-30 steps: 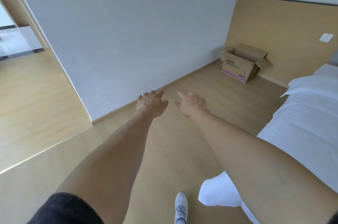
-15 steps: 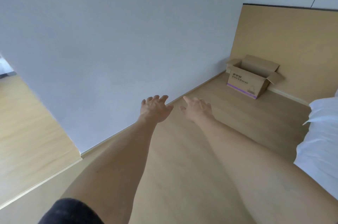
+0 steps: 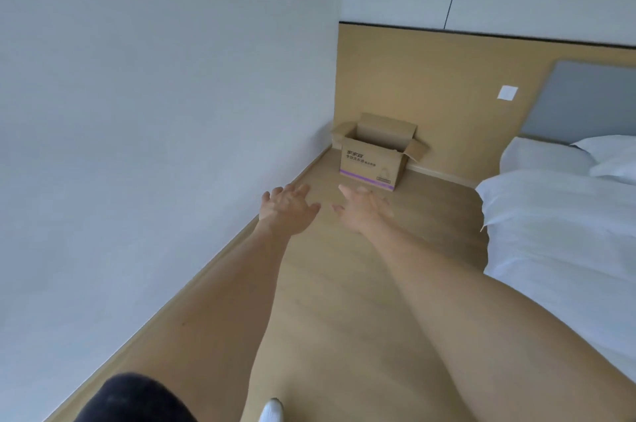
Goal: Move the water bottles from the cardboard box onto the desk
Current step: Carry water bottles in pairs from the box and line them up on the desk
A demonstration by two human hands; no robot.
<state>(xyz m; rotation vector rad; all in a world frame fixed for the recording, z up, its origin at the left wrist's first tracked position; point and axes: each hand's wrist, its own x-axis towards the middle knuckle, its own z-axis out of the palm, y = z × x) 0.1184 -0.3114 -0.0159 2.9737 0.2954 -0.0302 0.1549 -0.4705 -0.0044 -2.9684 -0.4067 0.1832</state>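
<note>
The left hand (image 3: 288, 208) reaches forward over the floor (image 3: 344, 284), its grip spread and empty. The right hand (image 3: 365, 209) beside it does likewise. Beyond them the cardboard box (image 3: 373, 160) stands in the corner, flaps open, contents hidden. A bed (image 3: 557, 222) lies right.

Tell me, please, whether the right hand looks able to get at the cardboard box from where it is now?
Probably not yet. The right hand is open and stretched out, but bare floor shows between it and the cardboard box in the corner. Nothing blocks the way, so stepping closer should do it.
</note>
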